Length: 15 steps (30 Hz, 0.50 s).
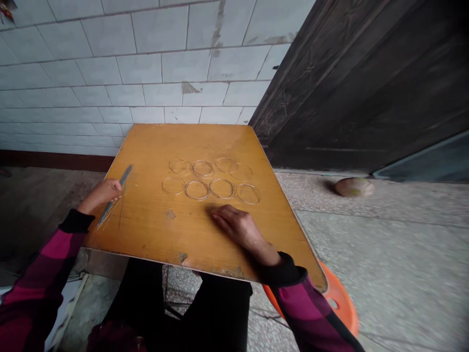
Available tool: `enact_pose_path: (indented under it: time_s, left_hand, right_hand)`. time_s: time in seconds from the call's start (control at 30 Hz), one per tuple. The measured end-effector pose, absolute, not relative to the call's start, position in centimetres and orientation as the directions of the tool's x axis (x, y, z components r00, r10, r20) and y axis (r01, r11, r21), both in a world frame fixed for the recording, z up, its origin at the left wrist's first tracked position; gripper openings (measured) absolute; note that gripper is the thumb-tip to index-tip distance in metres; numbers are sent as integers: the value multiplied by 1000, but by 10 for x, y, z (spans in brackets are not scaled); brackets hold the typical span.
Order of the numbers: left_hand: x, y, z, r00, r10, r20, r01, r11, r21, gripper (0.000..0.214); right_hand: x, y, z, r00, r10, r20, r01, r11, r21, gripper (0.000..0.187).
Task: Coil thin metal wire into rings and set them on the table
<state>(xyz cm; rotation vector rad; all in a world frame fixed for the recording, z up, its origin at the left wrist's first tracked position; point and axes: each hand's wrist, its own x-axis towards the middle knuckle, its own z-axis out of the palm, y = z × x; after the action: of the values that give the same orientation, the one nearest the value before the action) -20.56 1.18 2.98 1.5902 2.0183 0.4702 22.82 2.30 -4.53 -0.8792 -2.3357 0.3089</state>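
A yellow-brown wooden board [154,230] lies across my lap, and several thin wire rings [198,190] sit on it in two rows. My left hand [100,195] grips a bundle of long thin metal wires [115,195] at the board's left side, their lower ends spread across the wood. My right hand [238,229] rests flat on the board just below the front row of rings, holding nothing I can see. Its fingertips are close to the rings but apart from them. Some rings in the back row are faint and hard to make out.
A white tiled wall [120,73] stands behind the board, and a dark wooden door [351,83] stands to the right. A round brownish stone [353,187] lies on the speckled floor. An orange stool rim [340,303] shows below the board's right corner.
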Motion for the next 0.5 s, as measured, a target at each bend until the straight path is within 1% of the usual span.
enact_pose_path:
  time_s: [0.03, 0.07, 0.1, 0.13, 0.17, 0.23, 0.3, 0.37, 0.4, 0.5]
  left_hand:
    - [-198, 11, 33, -164, 967, -192, 678, 253, 690, 6]
    - [-188, 10, 37, -135, 971, -199, 531, 240, 813, 8]
    - [-175, 9, 40, -98, 976, -195, 392, 218, 894, 14]
    - [-160, 9, 42, -63, 984, -166, 260, 177, 949, 19]
    - [-143, 10, 43, -19, 989, -144, 140, 145, 979, 20]
    - [-106, 12, 40, 93, 987, -129, -92, 138, 986, 19]
    - [-69, 17, 33, 204, 967, -152, -266, 204, 942, 21]
    - [-39, 22, 23, 261, 955, -139, -365, 231, 902, 21]
    - [-28, 25, 18, 272, 954, -127, -399, 232, 887, 21]
    - [-7, 30, 7, 295, 947, -129, -472, 262, 842, 21]
  right_hand:
    - [228, 24, -44, -583, 660, 473, 512, 751, -417, 26]
    - [227, 25, -42, -574, 661, 484, 510, 751, -420, 25]
    - [226, 25, -39, -559, 661, 501, 510, 750, -420, 24]
    - [223, 25, -36, -542, 657, 524, 510, 753, -416, 23]
    - [220, 25, -32, -521, 645, 560, 506, 761, -406, 22]
    - [212, 23, -24, -501, 601, 623, 483, 791, -375, 21]
    - [203, 21, -16, -530, 515, 674, 425, 849, -314, 32]
    - [196, 18, -9, -587, 415, 695, 373, 901, -223, 43]
    - [195, 17, -6, -618, 373, 692, 340, 921, -192, 44]
    - [196, 13, 3, -666, 300, 683, 230, 954, -194, 38]
